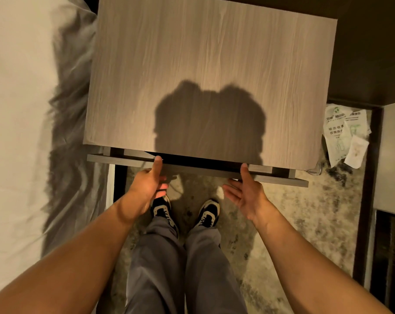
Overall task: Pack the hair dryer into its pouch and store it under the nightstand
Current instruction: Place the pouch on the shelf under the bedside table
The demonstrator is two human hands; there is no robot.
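I look straight down on the wood-grain nightstand (203, 53). Its drawer is pulled out a little, and the dark drawer front (203, 167) juts out below the top. My left hand (146, 184) grips that front, thumb on its upper edge and fingers curled underneath. My right hand (248, 193) has its thumb on the upper edge further right, with its palm turned inward and its fingers spread loosely below. Neither the hair dryer nor its pouch is in view. The inside of the drawer is dark and mostly hidden by the top.
A bed with white sheets (15, 109) lies close on the left. A bin lined with a printed plastic bag (343, 134) stands at the right of the nightstand. My feet in dark shoes (162, 209) stand on mottled carpet (294, 211). A dark frame (368, 177) borders the right.
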